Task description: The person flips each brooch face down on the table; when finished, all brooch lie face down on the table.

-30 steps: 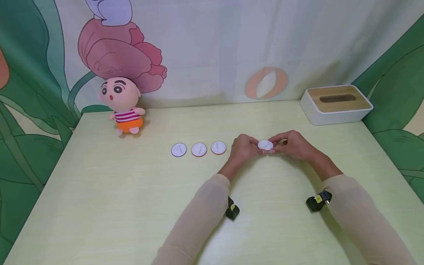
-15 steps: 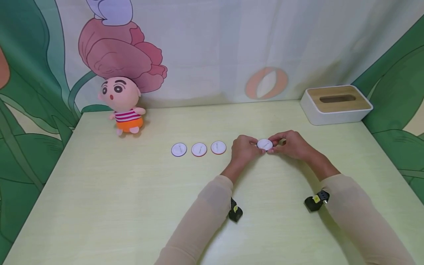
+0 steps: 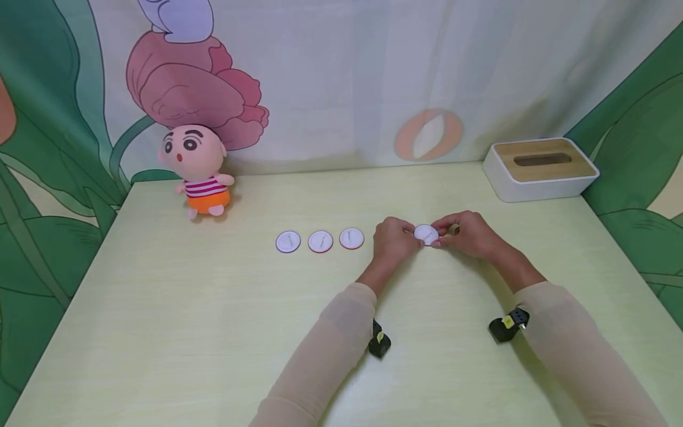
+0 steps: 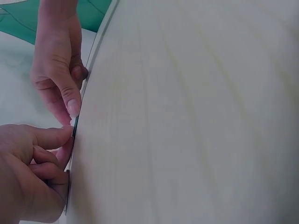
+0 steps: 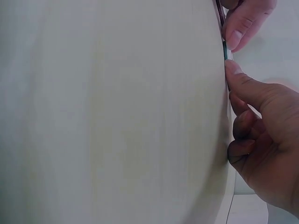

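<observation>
A round white disc [image 3: 425, 235] with a thin dark mark on its face lies on the table between my two hands. At its left edge my left hand [image 3: 393, 242] pinches it with thumb and finger. The right hand [image 3: 471, 234] grips the opposite edge the same way, fingertips at the rim. Edge-on in the left wrist view, the disc shows as a thin dark line [image 4: 74, 126] between both hands' fingertips. Three similar discs lie in a row to the left: one blue-rimmed [image 3: 288, 241], one red-rimmed [image 3: 320, 241] and another red-rimmed one [image 3: 351, 238].
A plush doll [image 3: 197, 169] in a striped top and orange shorts sits at the back left of the pale table [image 3: 176, 326]. At the back right stands a white tissue box [image 3: 541, 172] with a wooden lid. A printed curtain [image 3: 331, 83] hangs behind the table.
The disc between my hands has shifted slightly left. My left forearm has moved a little to the right and my right hand a little to the left. Both keep their hold.
</observation>
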Tool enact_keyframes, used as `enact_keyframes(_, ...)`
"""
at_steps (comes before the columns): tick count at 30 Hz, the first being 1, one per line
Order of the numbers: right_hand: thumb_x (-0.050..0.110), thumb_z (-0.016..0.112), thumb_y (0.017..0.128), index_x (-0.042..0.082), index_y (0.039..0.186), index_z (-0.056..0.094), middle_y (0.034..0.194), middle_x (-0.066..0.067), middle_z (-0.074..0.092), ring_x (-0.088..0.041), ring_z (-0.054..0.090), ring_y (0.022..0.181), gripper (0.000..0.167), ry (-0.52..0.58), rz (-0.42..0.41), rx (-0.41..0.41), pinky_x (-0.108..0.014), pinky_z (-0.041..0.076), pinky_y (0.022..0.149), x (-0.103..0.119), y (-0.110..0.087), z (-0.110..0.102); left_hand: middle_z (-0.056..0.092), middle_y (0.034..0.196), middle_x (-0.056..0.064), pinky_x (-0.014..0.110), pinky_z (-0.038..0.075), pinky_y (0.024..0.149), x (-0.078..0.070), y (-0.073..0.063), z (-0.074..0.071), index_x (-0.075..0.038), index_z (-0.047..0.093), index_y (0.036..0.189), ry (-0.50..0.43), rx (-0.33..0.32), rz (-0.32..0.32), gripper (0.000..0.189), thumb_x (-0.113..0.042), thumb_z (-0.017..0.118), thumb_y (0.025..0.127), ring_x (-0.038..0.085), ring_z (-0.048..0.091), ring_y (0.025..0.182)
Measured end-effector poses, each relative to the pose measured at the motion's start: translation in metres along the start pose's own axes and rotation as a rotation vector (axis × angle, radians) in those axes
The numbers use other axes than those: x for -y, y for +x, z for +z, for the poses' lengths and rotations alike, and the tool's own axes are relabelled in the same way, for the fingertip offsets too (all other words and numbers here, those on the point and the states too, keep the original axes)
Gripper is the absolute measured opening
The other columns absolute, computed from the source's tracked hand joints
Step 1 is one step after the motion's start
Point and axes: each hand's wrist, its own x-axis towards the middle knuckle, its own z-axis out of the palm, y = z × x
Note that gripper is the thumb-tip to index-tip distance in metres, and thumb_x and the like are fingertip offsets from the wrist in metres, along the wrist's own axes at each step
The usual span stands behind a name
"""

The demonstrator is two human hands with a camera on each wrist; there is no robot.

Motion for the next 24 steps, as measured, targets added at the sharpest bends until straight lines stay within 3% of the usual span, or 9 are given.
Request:
enact_keyframes(6,0.01,0.081,0.086,-0.003,0.119,0.072,0.097,-0.016,0.074,-0.024,0.055,0.09,0.037,-0.013,-0.003,0.007,-0.022,0.043,0.072,0.0,0.0,-0.001,0.081,0.099,0.005,0.027,0.052,0.073,0.001,0.001,-0.002,-0.01,0.082,0.1,-0.036,0.033,-0.023,0.024,-0.015,0.086,0.077,0.02,0.07,0.092)
enact_keyframes(11,0.014,0.08,0.088,-0.003,0.123,0.07,0.101,-0.016,0.073,-0.025,0.055,0.093,0.04,-0.026,0.006,0.027,-0.025,0.044,0.076,-0.001,-0.003,-0.005,0.081,0.094,0.006,0.022,0.051,0.073,0.004,-0.003,-0.007,-0.007,0.08,0.108,-0.074,0.115,0.006,0.033,-0.016,0.086,0.077,0.018,0.073,0.092)
enact_keyframes(17,0.013,0.074,0.092,-0.002,0.128,0.067,0.103,-0.015,0.071,-0.025,0.055,0.092,0.04,-0.065,-0.006,0.039,-0.027,0.045,0.078,-0.004,-0.005,-0.011,0.081,0.092,0.009,0.016,0.047,0.068,0.013,-0.015,-0.026,-0.008,0.076,0.116,-0.016,0.268,0.178,0.031,-0.016,0.079,0.086,0.015,0.074,0.084)
enact_keyframes(21,0.01,0.07,0.094,-0.001,0.129,0.067,0.104,-0.016,0.072,-0.022,0.054,0.081,0.037,-0.103,-0.032,0.035,-0.024,0.044,0.069,-0.005,-0.01,-0.014,0.08,0.094,0.012,0.015,0.046,0.063,0.027,-0.029,-0.046,-0.006,0.075,0.116,0.01,0.379,0.302,0.025,-0.014,0.071,0.092,0.01,0.067,0.073)
enact_keyframes(24,0.009,0.067,0.096,0.0,0.129,0.067,0.107,-0.017,0.073,-0.022,0.059,0.081,0.034,-0.144,-0.066,0.016,-0.027,0.047,0.069,-0.006,-0.018,-0.016,0.079,0.095,0.011,0.016,0.048,0.061,0.043,-0.04,-0.066,-0.006,0.075,0.117,0.036,0.418,0.365,0.025,-0.013,0.068,0.094,0.007,0.062,0.066)
